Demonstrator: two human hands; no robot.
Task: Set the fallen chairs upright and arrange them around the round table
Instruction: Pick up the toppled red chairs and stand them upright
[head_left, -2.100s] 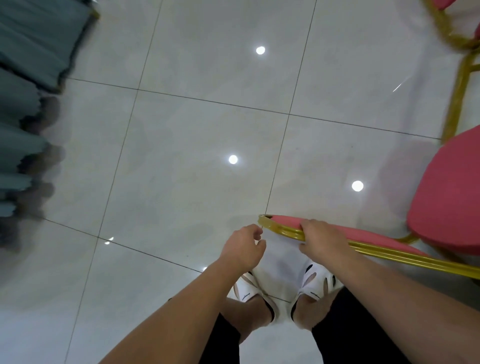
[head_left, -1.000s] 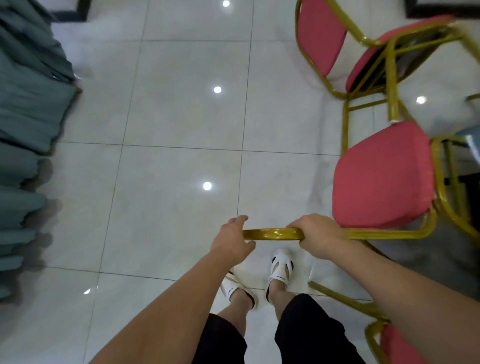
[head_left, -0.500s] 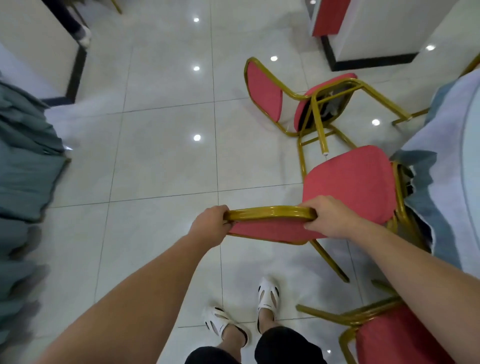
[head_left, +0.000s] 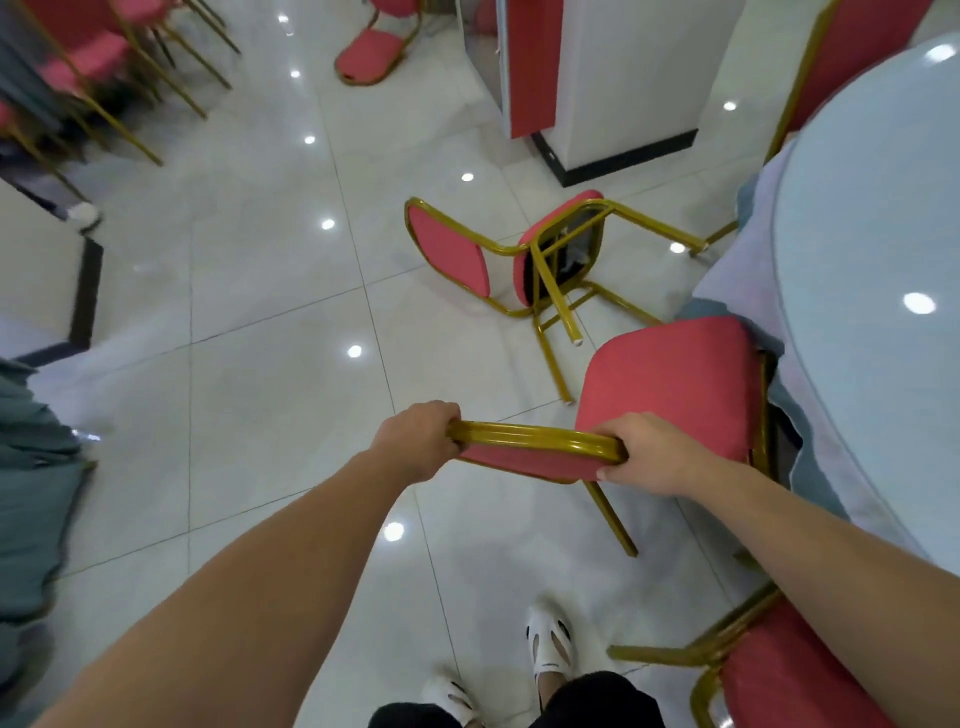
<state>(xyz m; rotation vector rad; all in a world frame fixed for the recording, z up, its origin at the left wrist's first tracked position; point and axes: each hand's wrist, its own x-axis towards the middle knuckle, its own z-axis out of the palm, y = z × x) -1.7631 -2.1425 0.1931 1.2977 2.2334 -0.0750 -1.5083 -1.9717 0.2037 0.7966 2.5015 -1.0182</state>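
My left hand (head_left: 415, 441) curls round the left end of the gold top rail of a red chair (head_left: 670, 384); my right hand (head_left: 644, 452) grips the right end. Its seat sits just beside the cloth-draped round surface (head_left: 872, 260) at right, a fallen chair (head_left: 519, 254) on the floor (head_left: 260, 364) beyond.

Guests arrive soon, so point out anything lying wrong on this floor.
One red chair lies tipped on its side on the tiles just ahead, legs pointing toward the round table. A second chair farther back also looks toppled. The held chair, gripped by the left hand and right hand, stands upright.
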